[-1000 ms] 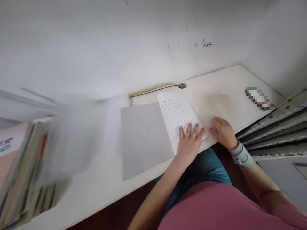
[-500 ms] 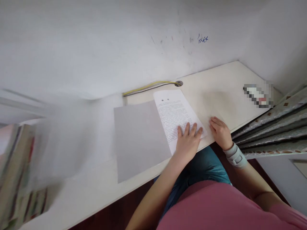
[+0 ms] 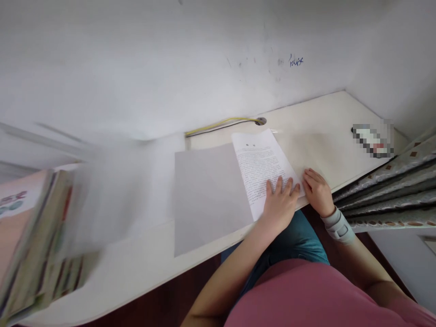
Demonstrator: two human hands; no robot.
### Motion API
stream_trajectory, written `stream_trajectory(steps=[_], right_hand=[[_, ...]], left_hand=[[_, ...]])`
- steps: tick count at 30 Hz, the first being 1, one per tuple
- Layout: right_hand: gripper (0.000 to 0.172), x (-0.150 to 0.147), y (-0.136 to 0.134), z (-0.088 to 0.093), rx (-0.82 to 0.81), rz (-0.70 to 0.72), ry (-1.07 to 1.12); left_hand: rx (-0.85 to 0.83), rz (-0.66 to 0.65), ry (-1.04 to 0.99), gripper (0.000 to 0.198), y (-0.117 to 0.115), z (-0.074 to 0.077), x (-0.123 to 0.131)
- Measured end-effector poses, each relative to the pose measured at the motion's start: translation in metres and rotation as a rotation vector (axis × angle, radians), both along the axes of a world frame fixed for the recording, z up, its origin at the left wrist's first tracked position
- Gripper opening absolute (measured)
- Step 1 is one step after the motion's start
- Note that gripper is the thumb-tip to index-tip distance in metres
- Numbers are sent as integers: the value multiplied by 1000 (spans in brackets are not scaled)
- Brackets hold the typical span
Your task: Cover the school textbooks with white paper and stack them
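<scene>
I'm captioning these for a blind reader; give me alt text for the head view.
A person's left hand lies spread on a printed page on a white desk; the right hand, with a wristband, is by the page's edge. A gray sheet adjoins the page, with books at far left.

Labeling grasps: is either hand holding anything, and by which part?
Left hand grips nothing, lies spread on the printed page, lower right. Right hand: by the page's right edge; can't tell if it pinches.
</scene>
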State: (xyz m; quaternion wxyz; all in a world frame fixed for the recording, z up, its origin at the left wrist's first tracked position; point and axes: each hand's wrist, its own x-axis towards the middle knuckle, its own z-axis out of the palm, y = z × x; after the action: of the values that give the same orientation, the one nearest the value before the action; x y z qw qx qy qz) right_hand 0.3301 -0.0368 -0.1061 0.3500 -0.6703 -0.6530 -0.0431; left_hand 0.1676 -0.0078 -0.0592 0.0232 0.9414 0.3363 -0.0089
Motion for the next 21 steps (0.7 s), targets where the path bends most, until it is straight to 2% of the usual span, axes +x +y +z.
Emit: stream_trajectory(steps=[6, 12, 16, 19, 21], right_hand=[[35, 1, 0, 0, -34, -1, 9], [35, 0, 1, 2, -37, 10, 17], [34, -3, -3, 4, -45, 29, -32], [32, 2, -12, 2, -52, 5, -94], [33, 12, -20, -1, -59, -60, -139]], left_hand=[[32, 74, -45, 47, -6, -2, 9], [4, -22, -37, 46, -11, -8, 7], [-56, -126, -3, 61, 9, 3, -7], [-30, -42, 46, 68, 35, 16, -21], [-39, 10, 103, 72, 51, 19, -28]])
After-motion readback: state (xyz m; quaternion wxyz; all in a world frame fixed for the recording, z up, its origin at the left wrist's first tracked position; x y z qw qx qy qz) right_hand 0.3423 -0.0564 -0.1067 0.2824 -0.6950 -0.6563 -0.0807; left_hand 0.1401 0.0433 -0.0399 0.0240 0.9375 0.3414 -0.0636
